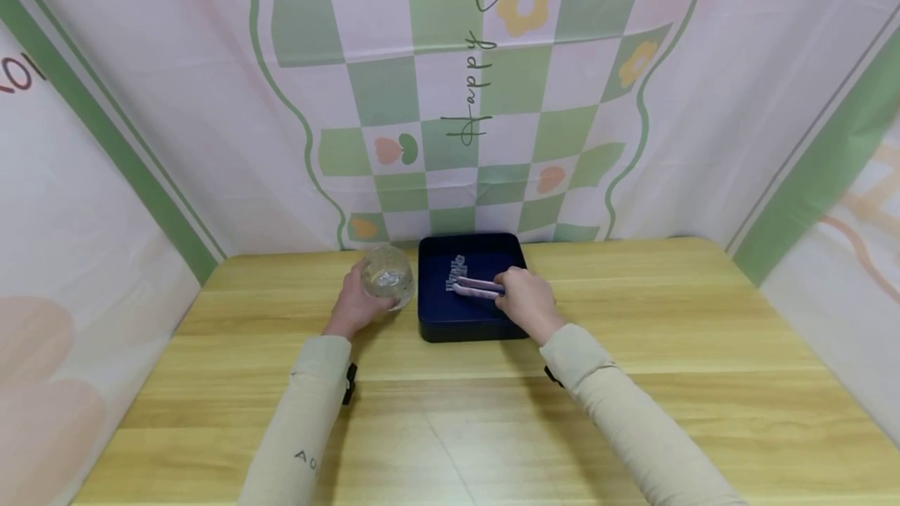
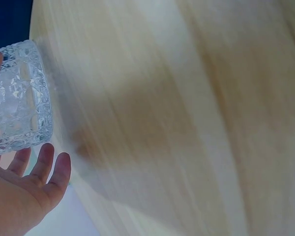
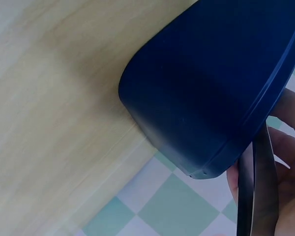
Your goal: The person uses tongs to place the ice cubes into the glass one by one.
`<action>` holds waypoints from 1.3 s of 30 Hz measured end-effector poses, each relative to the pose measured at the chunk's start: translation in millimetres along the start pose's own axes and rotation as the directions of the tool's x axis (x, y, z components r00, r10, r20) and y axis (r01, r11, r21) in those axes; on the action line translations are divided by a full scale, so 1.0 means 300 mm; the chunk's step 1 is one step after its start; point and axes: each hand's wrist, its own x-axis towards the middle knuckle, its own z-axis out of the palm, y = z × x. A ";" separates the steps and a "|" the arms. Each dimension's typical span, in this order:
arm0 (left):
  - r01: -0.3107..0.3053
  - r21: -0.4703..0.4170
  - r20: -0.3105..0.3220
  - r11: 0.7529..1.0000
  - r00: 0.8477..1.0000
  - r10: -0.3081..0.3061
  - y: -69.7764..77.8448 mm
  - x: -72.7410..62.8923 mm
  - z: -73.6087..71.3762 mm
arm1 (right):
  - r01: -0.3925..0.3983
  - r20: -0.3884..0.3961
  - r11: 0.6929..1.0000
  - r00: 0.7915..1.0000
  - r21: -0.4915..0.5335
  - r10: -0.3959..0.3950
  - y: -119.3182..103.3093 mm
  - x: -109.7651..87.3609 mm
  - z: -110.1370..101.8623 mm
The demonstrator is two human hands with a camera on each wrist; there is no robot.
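Note:
My left hand (image 1: 354,305) holds a clear textured glass (image 1: 389,278) on the table, left of a dark blue tray (image 1: 474,332). In the left wrist view, the thumb and fingers lie on opposite sides of the glass (image 2: 19,101); something clear shows inside it. My right hand (image 1: 529,303) grips a pair of light-coloured tongs (image 1: 480,285) over the tray. The tips of the tongs are at a cluster of small clear ridged pieces (image 1: 457,265) on the tray floor; whether they pinch one is too small to tell. The tray wall hides the tips in the right wrist view.
The wooden table (image 1: 436,420) runs up to a checked, flower-printed cloth (image 1: 450,100) behind the tray. More printed cloth hangs on the left and right sides.

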 end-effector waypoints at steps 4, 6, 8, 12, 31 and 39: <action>0.007 0.008 0.000 1.000 1.000 -0.007 0.001 -0.001 -0.001 | 0.000 -0.002 1.000 1.000 -0.010 0.000 0.003 -0.001 -0.001; 0.008 0.009 0.001 1.000 1.000 -0.008 0.002 -0.001 -0.001 | -0.005 -0.004 1.000 1.000 -0.005 0.005 0.006 -0.001 -0.003; 0.010 0.010 0.003 1.000 1.000 -0.010 0.002 -0.001 -0.001 | -0.008 -0.008 1.000 1.000 0.007 0.008 0.010 -0.001 -0.005; 0.000 0.008 0.002 1.000 1.000 0.000 0.001 0.000 0.000 | -0.010 -0.019 1.000 1.000 0.025 0.011 0.018 -0.002 -0.010; -0.017 -0.005 0.003 1.000 1.000 0.017 0.010 -0.008 0.001 | 0.060 -0.263 0.995 0.964 0.077 -0.038 0.009 0.008 -0.039; -0.015 -0.009 0.002 1.000 1.000 0.015 0.008 -0.006 0.002 | 0.105 -0.298 0.991 0.952 0.080 -0.077 -0.050 0.014 -0.056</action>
